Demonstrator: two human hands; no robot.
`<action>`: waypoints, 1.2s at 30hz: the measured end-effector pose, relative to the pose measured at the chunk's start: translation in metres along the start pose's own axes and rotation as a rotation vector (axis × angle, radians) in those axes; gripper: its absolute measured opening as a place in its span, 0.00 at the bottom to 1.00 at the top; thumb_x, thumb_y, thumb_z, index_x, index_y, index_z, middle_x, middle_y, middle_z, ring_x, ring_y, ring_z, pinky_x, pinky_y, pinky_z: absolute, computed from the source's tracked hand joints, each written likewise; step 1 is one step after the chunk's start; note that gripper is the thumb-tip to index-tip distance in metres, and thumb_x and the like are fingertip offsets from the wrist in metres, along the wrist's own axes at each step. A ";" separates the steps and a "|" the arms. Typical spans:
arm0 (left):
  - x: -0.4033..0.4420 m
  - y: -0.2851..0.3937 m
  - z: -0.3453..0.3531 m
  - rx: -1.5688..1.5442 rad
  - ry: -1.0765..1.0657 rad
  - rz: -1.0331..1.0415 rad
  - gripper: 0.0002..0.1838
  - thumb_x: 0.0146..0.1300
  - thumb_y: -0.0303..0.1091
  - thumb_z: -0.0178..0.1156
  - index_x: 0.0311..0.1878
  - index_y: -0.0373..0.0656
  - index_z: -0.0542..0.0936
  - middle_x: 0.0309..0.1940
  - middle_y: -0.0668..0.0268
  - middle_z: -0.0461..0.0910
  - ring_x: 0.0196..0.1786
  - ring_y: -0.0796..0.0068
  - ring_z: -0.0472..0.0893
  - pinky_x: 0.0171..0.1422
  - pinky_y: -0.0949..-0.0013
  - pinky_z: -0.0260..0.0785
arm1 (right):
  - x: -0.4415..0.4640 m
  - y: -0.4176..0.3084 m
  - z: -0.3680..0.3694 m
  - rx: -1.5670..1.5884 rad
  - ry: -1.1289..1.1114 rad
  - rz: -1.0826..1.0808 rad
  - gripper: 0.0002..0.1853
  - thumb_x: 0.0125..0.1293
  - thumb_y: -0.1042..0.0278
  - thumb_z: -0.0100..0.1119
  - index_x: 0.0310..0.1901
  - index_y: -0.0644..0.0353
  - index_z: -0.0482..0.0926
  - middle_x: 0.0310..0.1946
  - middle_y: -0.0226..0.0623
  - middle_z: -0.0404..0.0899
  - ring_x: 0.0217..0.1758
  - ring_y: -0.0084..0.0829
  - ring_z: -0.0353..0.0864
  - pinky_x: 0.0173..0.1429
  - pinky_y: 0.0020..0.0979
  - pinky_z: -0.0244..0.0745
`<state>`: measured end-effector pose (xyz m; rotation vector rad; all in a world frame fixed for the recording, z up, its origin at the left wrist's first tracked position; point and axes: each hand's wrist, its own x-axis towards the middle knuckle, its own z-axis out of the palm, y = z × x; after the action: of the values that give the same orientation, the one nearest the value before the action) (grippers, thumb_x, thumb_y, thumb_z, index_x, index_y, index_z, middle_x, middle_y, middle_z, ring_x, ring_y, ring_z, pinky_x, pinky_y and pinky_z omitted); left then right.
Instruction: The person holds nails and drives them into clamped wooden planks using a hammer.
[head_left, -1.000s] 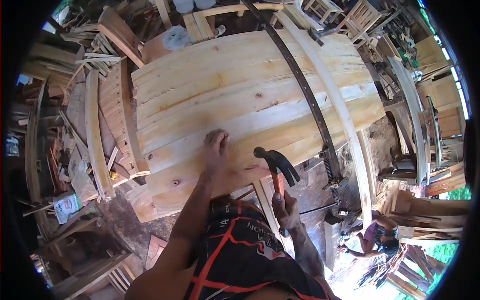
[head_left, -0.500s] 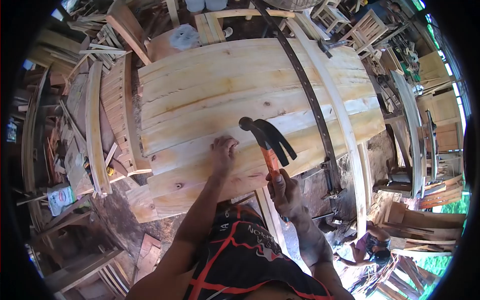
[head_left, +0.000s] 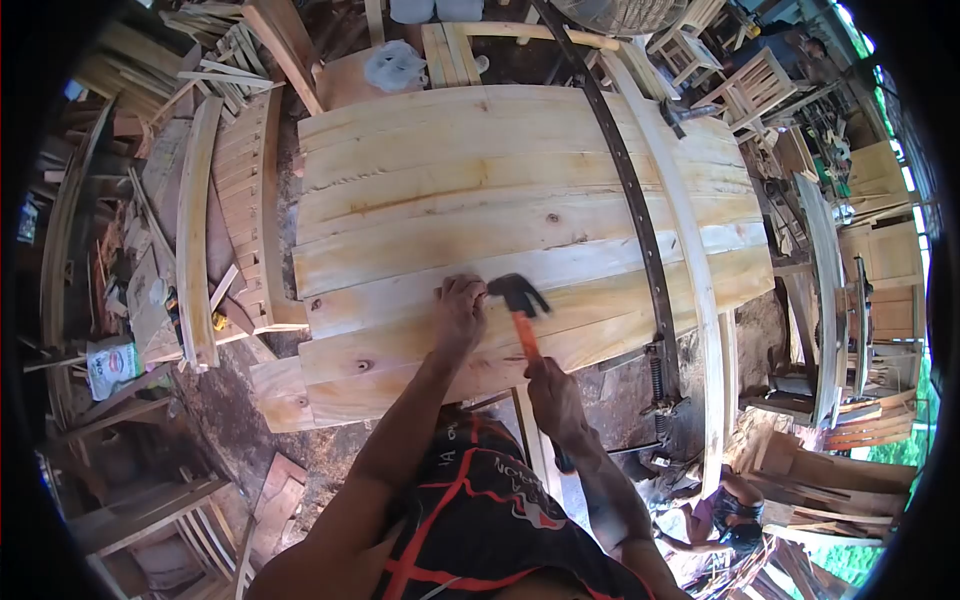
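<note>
- While your right hand (head_left: 555, 400) wraps closed around its handle, the claw hammer with a black metal head and orange grip (head_left: 525, 333) is poised above the near half of the boards.
- Your left hand (head_left: 460, 302) is curled, fingers drawn together, just beside the hammer's head; whether it pinches something small, or whether hammer and fingers touch, you can't tell from this view.
- Under both lies the broad, pale panel of joined wooden boards (head_left: 420, 240), reaching from close to your body to the far trestle side.
- Your step in hand looks like hammer work at the spot by the left fingers; the next move seems to call for a short, controlled stroke, with those fingers kept out of its path.
- To your right, the long, dark metal bar clamp with a row of holes (head_left: 637, 208) crosses the panel, and beside it runs a long, pale wooden batten (head_left: 682, 220); both limit your room that way.
- Farther right, a co-worker in dark clothing (head_left: 738, 520) is low down, apart from you.
- Near the panel's far edge rests a second, dark-headed hammer (head_left: 680, 116); beyond that edge sits a crumpled, translucent plastic bag (head_left: 393, 65).
</note>
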<state>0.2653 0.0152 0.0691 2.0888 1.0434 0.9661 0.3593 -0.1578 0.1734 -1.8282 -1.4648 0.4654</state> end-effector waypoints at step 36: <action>0.015 -0.024 -0.036 -0.349 0.091 -0.128 0.26 0.52 0.07 0.45 0.54 0.37 0.76 0.56 0.53 0.76 0.39 0.60 0.79 0.42 0.64 0.74 | 0.011 -0.065 -0.026 0.869 0.698 -0.065 0.17 0.74 0.49 0.46 0.34 0.53 0.68 0.16 0.29 0.65 0.16 0.25 0.65 0.20 0.29 0.60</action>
<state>0.2325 0.0468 0.0759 1.6882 0.9616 1.0998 0.3361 -0.1503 0.2398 -1.0607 -0.6636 0.3043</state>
